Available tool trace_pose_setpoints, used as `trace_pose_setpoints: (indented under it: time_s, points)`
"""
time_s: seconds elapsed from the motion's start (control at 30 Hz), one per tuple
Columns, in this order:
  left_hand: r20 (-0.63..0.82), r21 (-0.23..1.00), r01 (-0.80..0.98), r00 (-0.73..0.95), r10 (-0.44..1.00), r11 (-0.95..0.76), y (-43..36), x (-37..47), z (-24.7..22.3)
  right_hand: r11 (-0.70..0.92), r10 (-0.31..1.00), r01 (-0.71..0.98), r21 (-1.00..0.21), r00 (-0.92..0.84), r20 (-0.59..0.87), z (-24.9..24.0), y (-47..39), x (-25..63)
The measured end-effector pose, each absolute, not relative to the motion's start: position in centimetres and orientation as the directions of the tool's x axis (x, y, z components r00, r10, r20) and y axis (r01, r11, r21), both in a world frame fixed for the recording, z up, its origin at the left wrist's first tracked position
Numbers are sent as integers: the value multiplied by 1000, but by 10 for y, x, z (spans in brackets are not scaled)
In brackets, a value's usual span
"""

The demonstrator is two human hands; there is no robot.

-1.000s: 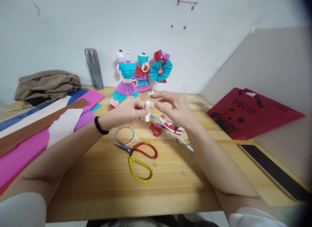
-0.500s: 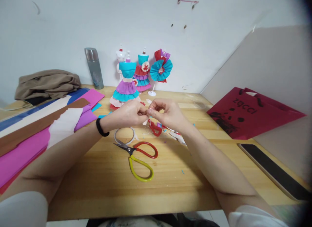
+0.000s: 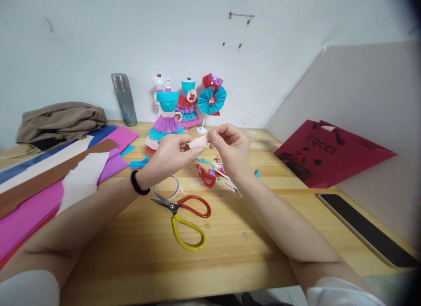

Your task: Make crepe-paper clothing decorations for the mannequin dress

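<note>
Between my two hands stretches a small pale pink strip of crepe paper, held above the table. My left hand pinches its left end between thumb and fingers. At the other end, the thumb and fingertips of my right hand grip the strip. Below them lie scissors with one red and one yellow handle, blades pointing left. A roll of white tape rests beside the blades. Red, purple and blue paper scraps are scattered under my right hand.
Small mannequins in paper dresses stand against the wall, near a blue paper flower. A bottle, brown cloth and coloured paper sheets are at left. A red bag and a phone lie at right.
My hands have moved apart slightly, and the pale pink strip now shows between them. The left hand has turned so its thumb is in sight. The view has shifted a little.
</note>
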State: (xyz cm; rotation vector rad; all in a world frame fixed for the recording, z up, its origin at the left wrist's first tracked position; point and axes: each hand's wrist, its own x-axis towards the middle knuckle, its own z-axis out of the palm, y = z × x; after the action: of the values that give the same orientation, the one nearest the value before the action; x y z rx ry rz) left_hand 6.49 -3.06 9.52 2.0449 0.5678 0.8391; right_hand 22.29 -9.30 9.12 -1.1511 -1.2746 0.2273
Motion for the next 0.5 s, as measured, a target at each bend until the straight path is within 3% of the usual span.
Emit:
trace_pose_setpoints:
  time_s: [0.3,0.5]
  points:
    - [331,849,85,682,652,-521,-45,64,103,557,586,465,-688,367,722,83,-97,213]
    - [403,776,90,691,600,-625,-47,62,104,564,595,427,-706,383,707,86,-96,214]
